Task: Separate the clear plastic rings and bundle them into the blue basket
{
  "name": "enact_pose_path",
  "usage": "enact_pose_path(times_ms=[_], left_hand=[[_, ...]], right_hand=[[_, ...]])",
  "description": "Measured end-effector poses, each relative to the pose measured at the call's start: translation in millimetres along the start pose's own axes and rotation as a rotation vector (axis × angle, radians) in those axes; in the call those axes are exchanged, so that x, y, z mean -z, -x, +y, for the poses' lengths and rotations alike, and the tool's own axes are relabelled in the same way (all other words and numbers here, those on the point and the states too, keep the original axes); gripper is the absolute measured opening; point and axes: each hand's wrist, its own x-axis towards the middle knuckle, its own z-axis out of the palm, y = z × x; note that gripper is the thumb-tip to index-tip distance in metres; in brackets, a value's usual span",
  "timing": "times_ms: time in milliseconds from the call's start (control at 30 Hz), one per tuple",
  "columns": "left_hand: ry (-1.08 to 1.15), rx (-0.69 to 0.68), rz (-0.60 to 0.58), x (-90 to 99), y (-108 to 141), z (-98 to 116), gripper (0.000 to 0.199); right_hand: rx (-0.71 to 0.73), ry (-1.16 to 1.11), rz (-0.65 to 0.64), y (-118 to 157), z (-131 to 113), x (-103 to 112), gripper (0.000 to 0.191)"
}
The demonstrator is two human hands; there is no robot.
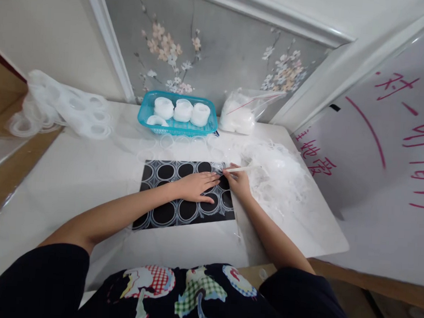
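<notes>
A black sheet [190, 170] lies on the white table, covered by a translucent sheet patterned with rows of rings [162, 212]. My left hand [196, 186] rests flat on it, palm down with fingers stretched toward the right. Close beside those fingertips, my right hand [238, 181] is closed around a slim white pen-like tool [241, 169], whose back end points right. The tool's tip is at the sheet's upper right part, too small to make out. Loose clear rings [184, 142] lie just beyond the sheet.
A blue basket [177, 130] with stacks of white rings [183, 110] stands at the back, beside a filled zip bag [239, 113]. Tangled translucent scraps [283, 176] are heaped at right. Sheets with round holes [74, 103] lie at the left edge. A whiteboard [375, 214] borders the right.
</notes>
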Motion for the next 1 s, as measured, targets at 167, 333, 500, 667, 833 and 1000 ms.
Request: enact_pose_path(times_ms=[167,333,500,667,833,1000], left_hand=[[0.001,-0.019,0.004,0.9,1,1,0.08],[0.036,-0.009,-0.005,4.1,1,2,0.08],[0.02,0.011,0.01,5.0,13,7,0.072],[0.011,-0.116,0.222,10.6,74,26,0.056],[-0.067,0.021,0.387,19.3,164,45,0.028],[-0.065,0.292,0.377,19.3,224,61,0.028]], right_hand=[[0.165,0.222,-0.009,-4,-12,1,0.02],[-0.016,0.45,0.35,-66,-12,55,0.032],[-0.201,0.708,0.579,-84,-1,130,0.027],[-0.184,0.649,0.497,-25,-9,146,0.026],[-0.035,0.067,-0.127,44,-42,102,0.029],[-0.045,-0.099,-0.65,79,-68,74,0.027]])
